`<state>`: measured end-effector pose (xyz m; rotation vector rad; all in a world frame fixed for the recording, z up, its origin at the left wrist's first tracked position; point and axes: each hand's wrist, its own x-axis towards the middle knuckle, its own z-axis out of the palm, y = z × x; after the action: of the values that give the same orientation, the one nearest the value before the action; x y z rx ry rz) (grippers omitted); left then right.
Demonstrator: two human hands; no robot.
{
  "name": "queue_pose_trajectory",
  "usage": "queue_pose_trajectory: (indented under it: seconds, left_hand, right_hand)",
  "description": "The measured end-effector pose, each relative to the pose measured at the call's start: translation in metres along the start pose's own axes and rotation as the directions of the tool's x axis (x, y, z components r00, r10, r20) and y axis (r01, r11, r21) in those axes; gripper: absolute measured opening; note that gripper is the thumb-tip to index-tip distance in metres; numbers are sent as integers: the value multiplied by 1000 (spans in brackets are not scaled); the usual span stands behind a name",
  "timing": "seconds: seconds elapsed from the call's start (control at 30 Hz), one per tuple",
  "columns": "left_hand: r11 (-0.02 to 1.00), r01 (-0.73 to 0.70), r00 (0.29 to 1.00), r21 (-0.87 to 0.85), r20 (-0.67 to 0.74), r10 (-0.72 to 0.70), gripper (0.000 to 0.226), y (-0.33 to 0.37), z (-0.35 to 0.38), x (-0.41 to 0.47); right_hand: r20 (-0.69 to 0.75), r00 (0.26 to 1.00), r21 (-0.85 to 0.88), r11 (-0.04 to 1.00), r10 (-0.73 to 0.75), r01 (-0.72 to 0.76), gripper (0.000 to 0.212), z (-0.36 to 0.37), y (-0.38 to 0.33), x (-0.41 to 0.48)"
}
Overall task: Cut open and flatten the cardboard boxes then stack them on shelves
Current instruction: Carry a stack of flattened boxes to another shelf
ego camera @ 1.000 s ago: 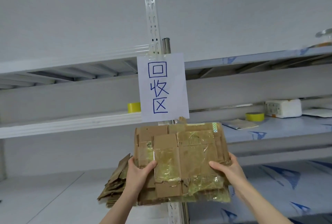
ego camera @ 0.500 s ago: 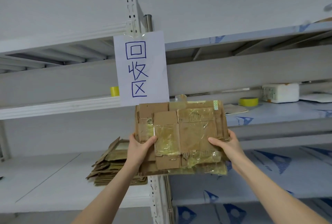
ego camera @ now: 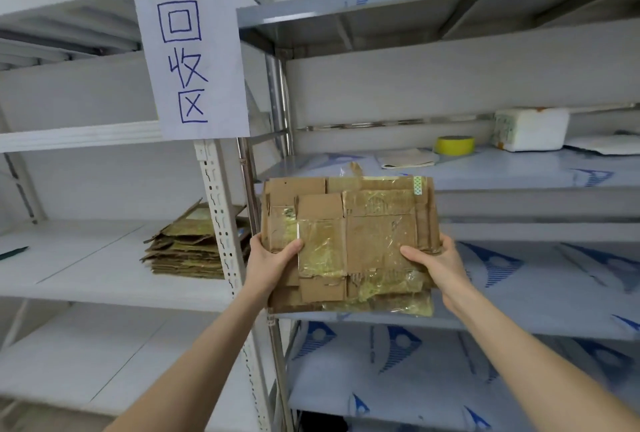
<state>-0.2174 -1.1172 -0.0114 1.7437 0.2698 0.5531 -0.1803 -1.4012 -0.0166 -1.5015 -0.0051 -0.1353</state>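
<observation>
Two bare hands hold a bundle of flattened cardboard point(ego camera: 360, 224) up at the centre of the frame, in front of a set of metal shelves. The left hand point(ego camera: 273, 263) grips the bundle's left edge and the right hand point(ego camera: 433, 263) grips its right edge. Each thumb is pressed flat on the taped brown face turned toward the camera, and the other fingers wrap behind, out of sight. The bundle is several layers thick, patched with shiny yellowed tape. It is a little wider than it is tall, so its long axis runs side to side between the hands. It is in the air and touches no shelf, with a blue-printed shelf point(ego camera: 519, 279) behind it on the right. At centre left, on a white shelf point(ego camera: 86, 269), sits an existing pile of flattened boxes point(ego camera: 187, 251). A perforated upright post point(ego camera: 221, 224) stands between that pile and the bundle. The pile lies to the left of the bundle and at about the height of the hands, so the left hand is the nearer one, and the bundle would likely have to pass around the post to land on top. A paper sign point(ego camera: 190, 57) with blue handwritten characters hangs at upper left. A yellow tape roll point(ego camera: 453, 145) and a white package point(ego camera: 530, 128) sit on a shelf at upper right.
</observation>
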Motion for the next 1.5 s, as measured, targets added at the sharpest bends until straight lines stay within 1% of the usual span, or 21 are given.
queue_pose_trajectory:
  seconds: [0.23,0.4,0.47,0.63,0.7,0.77,0.87,0.97,1.07,1.1,1.13,1.17,1.23,1.27,1.3,1.33,1.4,1.43,1.5]
  left_hand:
    - [993,116,991,37,56,-118,82,-42,77,-22]
    - [978,192,973,77,113,-200,72,-73,135,-25]
    - [972,221,963,79,137,-230,74,-85,159,-18]
    - [961,268,941,71,194,-277,82,-98,217,12]
    - [960,267,941,88,191,-279,79,-102,238,26]
    - [957,271,937,105,198,-287,76,-104,262,40]
    - [954,275,927,116,232,-296,74,-105,302,55]
    - [946,286,913,153,257,-317,82,-104,343,62]
    - [941,287,906,177,269,-327,99,-101,390,68]
    - [941,286,903,180,277,-327,99,-98,407,67]
    - [944,277,902,177,292,-319,94,-94,425,66]
    - [946,274,899,173,304,-316,91,-92,443,65]
    - [950,275,882,148,353,-311,97,-82,481,57]
    - [954,272,873,127,386,-300,103,-80,499,54]
    - [957,267,860,114,421,-290,107,-77,518,48]
    - [958,267,846,108,450,-286,107,-74,537,41]
    - [955,277,810,109,508,-293,102,-66,574,25]
    - [953,275,790,125,536,-298,103,-57,592,13]
    - [954,265,777,142,555,-298,108,-50,632,-5]
  right_hand:
    - [-27,989,-14,989,144,-145,82,-69,59,20]
    - [-54,969,-29,969,242,-244,76,-113,98,43]
    - [-67,963,-45,963,261,-265,76,-129,110,58]
    - [-99,952,-71,952,291,-299,88,-157,121,108]
    - [-108,946,-75,946,306,-314,92,-164,122,130]
    - [-132,940,-90,941,314,-327,89,-177,125,149]
    - [-151,933,-78,937,325,-339,78,-202,124,173]
    - [-183,932,-79,941,312,-330,76,-232,121,188]
    - [-232,927,-46,949,295,-313,73,-269,123,205]
    - [-253,921,-42,948,295,-315,70,-282,123,211]
    - [-269,915,-39,946,301,-323,66,-296,124,217]
    - [-278,910,-35,943,307,-330,58,-311,123,221]
    - [-291,904,-25,942,314,-335,46,-346,126,234]
    - [-289,904,-24,942,314,-335,46,-366,129,241]
    - [-294,903,-32,941,314,-338,50,-385,128,246]
    - [-295,905,-45,942,307,-334,55,-405,128,252]
    - [-305,903,-65,939,303,-337,57,-448,128,266]
    - [-318,895,-70,933,314,-353,59,-470,127,271]
    - [-329,886,-89,923,327,-373,61,-511,127,281]
